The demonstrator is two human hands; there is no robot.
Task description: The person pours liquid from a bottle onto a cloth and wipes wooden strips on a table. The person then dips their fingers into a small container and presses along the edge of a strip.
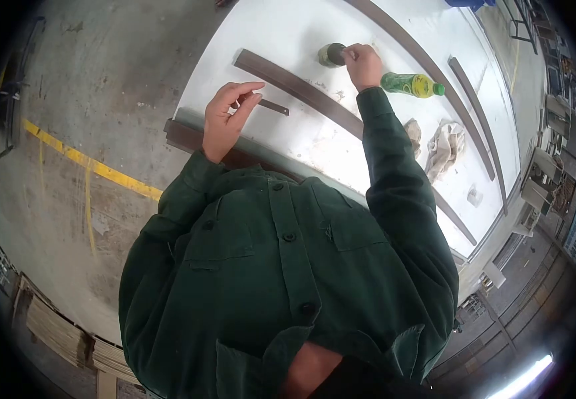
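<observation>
My left hand (227, 118) pinches a thin, flat, dark strip (275, 107) between thumb and fingers, its free end pointing right over the white table. My right hand (364, 67) reaches to a small round container (332, 55) with a dark top or opening. Its fingers are pinched together at the container's edge, and what they grip is too small to make out. Just right of that wrist, a green bottle (411, 85) with a yellowish label lies on its side. Between my hands runs a long brown bar (298, 90), lying diagonally on the table.
The white table (268, 30) carries more long brown strips (477, 110) on its right side. A crumpled cloth (446, 147) lies near my right forearm, with a small clear object (475, 196) beyond it. Another brown bar (185, 135) lies along the near edge. A yellow line (95, 161) crosses the floor.
</observation>
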